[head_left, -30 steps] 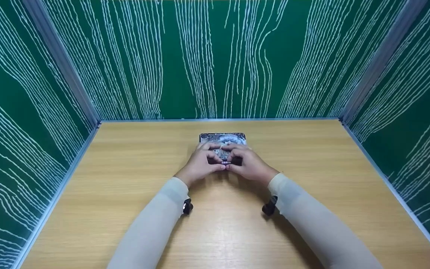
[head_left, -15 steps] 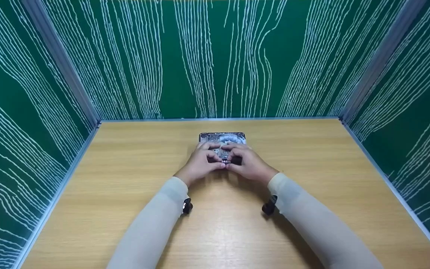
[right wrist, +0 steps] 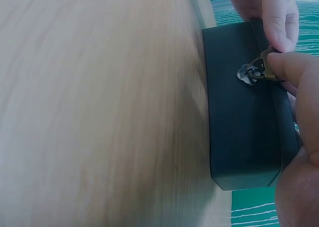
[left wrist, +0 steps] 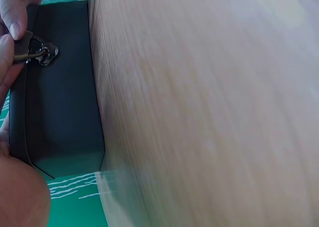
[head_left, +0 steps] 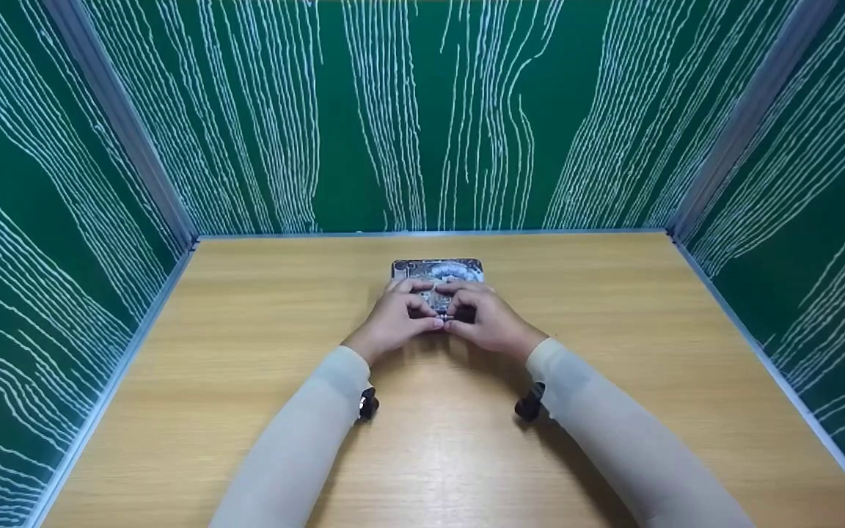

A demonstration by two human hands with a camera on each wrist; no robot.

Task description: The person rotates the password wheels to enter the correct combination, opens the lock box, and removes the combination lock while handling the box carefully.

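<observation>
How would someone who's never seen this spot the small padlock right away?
On the wooden table, find the dark-sided box with a patterned top. At its front, between pinching fingers, is the padlock: bronze-toned with a curved shackle, unlike the silvery catch beside it.

I get an even, bright head view, with pale glare on the near tabletop and soft shadows beside the sleeves. Both wrist views look hazier to me: wood grain smears and the box sits dark.
</observation>
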